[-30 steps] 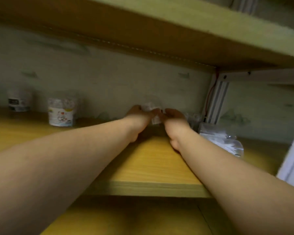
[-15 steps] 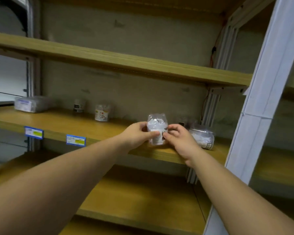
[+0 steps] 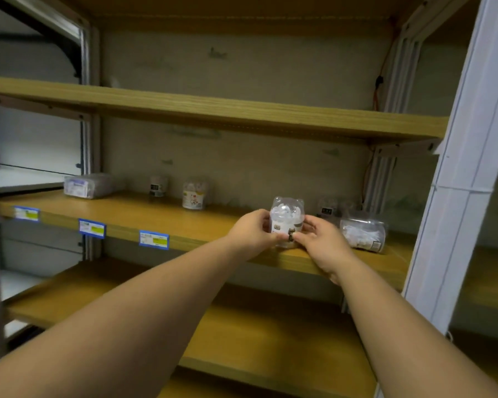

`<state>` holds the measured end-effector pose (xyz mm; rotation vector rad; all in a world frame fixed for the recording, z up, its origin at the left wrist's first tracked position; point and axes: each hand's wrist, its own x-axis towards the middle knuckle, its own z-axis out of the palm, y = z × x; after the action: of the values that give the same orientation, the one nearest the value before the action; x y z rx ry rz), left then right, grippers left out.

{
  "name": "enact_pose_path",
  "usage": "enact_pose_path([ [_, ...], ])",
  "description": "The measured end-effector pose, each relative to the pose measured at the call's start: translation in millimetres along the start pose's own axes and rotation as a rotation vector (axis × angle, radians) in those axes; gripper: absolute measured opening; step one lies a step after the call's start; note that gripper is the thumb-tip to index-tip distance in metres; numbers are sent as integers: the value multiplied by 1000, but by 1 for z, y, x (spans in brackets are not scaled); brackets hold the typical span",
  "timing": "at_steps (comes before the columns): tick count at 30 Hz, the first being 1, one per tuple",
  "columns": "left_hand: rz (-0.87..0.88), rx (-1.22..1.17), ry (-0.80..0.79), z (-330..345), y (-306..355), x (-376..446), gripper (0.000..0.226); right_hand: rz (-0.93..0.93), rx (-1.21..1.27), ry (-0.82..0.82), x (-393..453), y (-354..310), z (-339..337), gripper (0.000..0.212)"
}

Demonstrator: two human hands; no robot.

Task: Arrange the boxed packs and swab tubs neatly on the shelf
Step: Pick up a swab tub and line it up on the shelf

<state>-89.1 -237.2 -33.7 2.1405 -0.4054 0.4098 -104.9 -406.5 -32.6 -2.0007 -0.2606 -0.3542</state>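
- A second ago our hands were reaching to the far back of the shelf (image 3: 202, 239); now they have drawn the bear-eared swab tub (image 3: 287, 222) forward to the near edge, right of centre. We judge this tub is being brought to a front row, with the others still to follow.
- Our left hand (image 3: 252, 234) grips the tub's left side, fingers curled round it.
- Our right hand (image 3: 319, 239) pinches its right side near the label; both grips are grasping the tub, which looks upright, its base at or just above the board.
- Counting left to right on this shelf: one boxed pack (image 3: 87, 185) at far left.
- Then two upright tubs at the back: the small dark-labelled tub (image 3: 158, 185) and the yellow-labelled tub (image 3: 194, 195).
- The held tub, then a dark-labelled tub behind it (image 3: 327, 208).
- One tub lying on its side (image 3: 362, 233) at the right.
- Three blue price tags (image 3: 92, 227) on the front edge.
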Motion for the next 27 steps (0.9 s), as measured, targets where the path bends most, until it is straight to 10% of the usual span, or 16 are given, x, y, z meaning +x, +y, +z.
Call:
enact_pose_path([
  [18,17,-23,52,-210,-127,-6,48,-62,55,5,31,-118,206,38],
  [27,83,-99,-54,-206,-171,20,57,27,67,63,45,-95,230,42],
])
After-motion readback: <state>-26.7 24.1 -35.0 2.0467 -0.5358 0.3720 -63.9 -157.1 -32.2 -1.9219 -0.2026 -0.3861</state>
